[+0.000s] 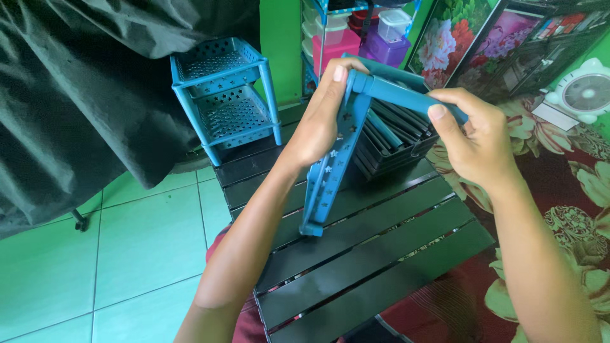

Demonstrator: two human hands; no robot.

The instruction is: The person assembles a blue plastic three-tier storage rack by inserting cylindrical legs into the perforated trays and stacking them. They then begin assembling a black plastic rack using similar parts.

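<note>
Teal plastic shelf panel gripped upright in left hand, right hand pinching a teal bar onto its top corner; finished rack stands behind on the counter.

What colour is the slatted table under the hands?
Black slatted table, glossy; the head view shows it clearly.

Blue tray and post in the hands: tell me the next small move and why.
Probably press the blue post home onto the tray's top corner. The left hand holds the star-punched blue tray on edge on the black slatted table, and the right hand holds the post's end at that corner; whether it is seated cannot be told. The finished blue rack shows posts at corners.
</note>
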